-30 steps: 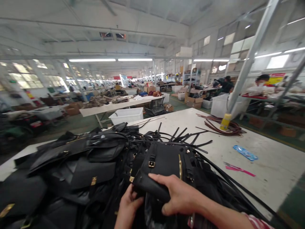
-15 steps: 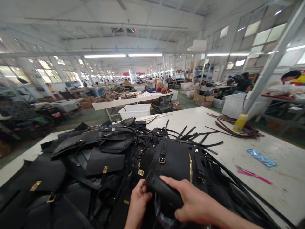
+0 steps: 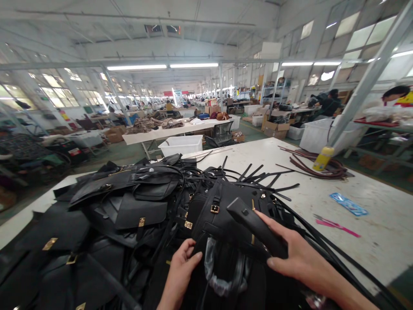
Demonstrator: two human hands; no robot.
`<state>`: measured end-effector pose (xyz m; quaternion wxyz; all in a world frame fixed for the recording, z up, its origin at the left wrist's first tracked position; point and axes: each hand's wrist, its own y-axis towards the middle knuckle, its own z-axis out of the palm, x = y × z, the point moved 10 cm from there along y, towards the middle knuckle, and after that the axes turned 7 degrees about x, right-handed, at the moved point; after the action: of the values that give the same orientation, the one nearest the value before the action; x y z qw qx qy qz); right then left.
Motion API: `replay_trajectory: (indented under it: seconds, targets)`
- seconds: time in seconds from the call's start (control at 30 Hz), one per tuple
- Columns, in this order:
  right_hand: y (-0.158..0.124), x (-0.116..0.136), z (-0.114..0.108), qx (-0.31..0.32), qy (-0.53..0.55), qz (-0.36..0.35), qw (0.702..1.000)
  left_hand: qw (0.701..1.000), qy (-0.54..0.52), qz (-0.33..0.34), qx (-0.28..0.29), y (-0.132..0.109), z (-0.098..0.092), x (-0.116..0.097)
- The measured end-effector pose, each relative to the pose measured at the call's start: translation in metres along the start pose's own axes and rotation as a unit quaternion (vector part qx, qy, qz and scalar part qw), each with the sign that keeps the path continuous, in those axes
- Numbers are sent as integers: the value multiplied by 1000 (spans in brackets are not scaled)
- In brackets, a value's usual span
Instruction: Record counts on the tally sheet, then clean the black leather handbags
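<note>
My right hand (image 3: 290,254) grips a long black piece (image 3: 258,226) with a smooth rounded side and a small square mark near its far end; its exact kind is unclear. It is held tilted above a black backpack (image 3: 238,202) with a gold buckle and gold zips. To the left, my left hand (image 3: 182,267) hovers at the bag's edge, its fingers loosely curled and the thumb apart, with nothing visible between them. Between my hands, a bag handle (image 3: 211,262) wrapped in clear plastic stands up in a loop.
Black bag parts with gold clasps (image 3: 142,221) are heaped across the left of the white table (image 3: 309,193). On the right lie pink-handled scissors (image 3: 337,226), a blue patterned strip (image 3: 348,203), a yellow bottle (image 3: 323,158) and brown straps (image 3: 300,165). Other people work farther back.
My right hand has drawn the black piece right and upward, away from my left hand. The plastic-wrapped handle now shows more fully. My left hand has shifted slightly left and its fingers have loosened.
</note>
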<state>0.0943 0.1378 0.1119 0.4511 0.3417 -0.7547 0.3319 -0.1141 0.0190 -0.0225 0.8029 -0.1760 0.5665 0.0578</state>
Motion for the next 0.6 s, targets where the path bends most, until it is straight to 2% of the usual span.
replay_trajectory:
  seconds: [0.13,0.27,0.4,0.47,0.5,0.53,0.6]
  targets:
    - [-36,-26,-12,-40,-29,45,998,995,101,-5,20,4,10,-12]
    - [-69,-54,-32,-95,-58,66,992,983,178,-44,19,7,9,-4]
    - [-93,-76,-39,-73,-94,72,990,978,206,-21,8,15,3,-7]
    - [-101,-80,-42,-65,-99,63,991,968,251,7,-1,18,0,-32]
    - [-103,-80,-44,-70,-102,59,991,955,294,28,-26,18,-5,-55]
    - [-105,-81,-46,-77,-108,59,989,935,346,55,-61,16,-9,-85]
    - [-107,-81,-49,-89,-121,61,987,875,443,125,-151,2,-15,-158]
